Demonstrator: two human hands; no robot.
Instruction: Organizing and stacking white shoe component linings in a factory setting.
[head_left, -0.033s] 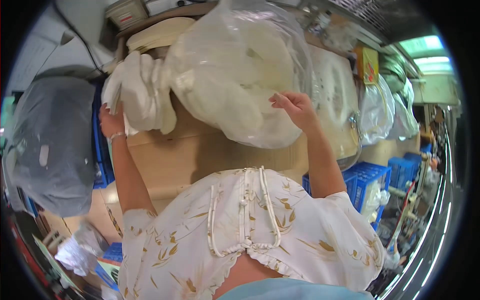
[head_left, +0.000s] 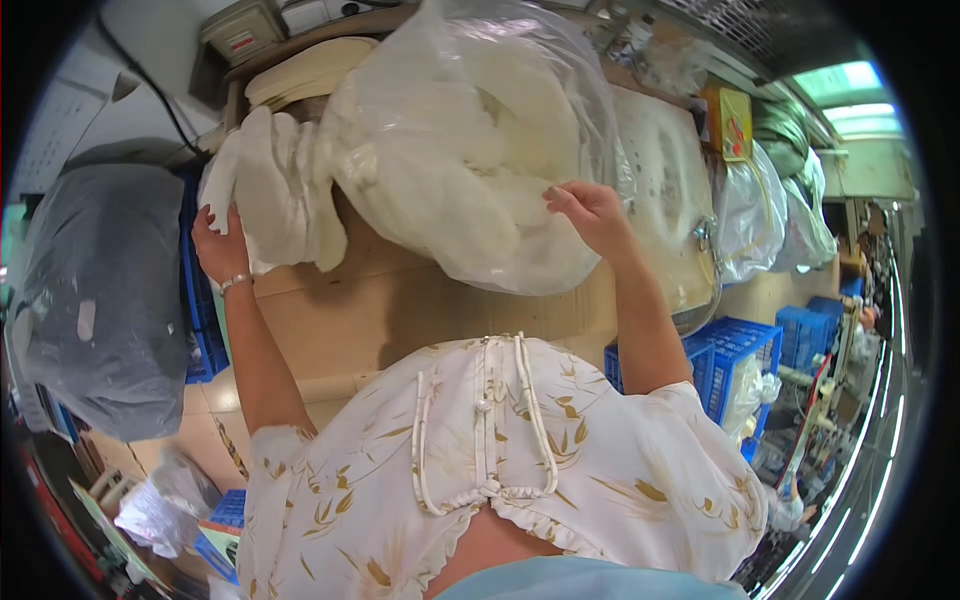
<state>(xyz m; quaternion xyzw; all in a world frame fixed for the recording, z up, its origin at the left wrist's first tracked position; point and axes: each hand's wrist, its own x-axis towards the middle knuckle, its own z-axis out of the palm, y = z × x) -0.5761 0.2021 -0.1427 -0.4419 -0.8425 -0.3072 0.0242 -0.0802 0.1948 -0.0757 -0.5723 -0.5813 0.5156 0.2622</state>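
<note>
My left hand is at the near left end of a row of soft white, long rounded pads standing side by side. Its thumb and fingers are spread apart at the edge of the leftmost pad. Over the right part of a large clear plastic bag, my right hand has thumb and forefinger pinched together. What lies between those fingertips, if anything, is too small to make out. Inside the bag are more off-white pads, blurred by the film.
A brown board lies beneath the pads and bag. A dark grey bag bulges on the left, beside a blue crate. To the right are a pale stained panel, a yellow tin, plastic bags and blue crates.
My left hand has shifted slightly left, and its fingers stand farther apart at the leftmost pad. The right hand keeps its pinch in nearly the same place.
</note>
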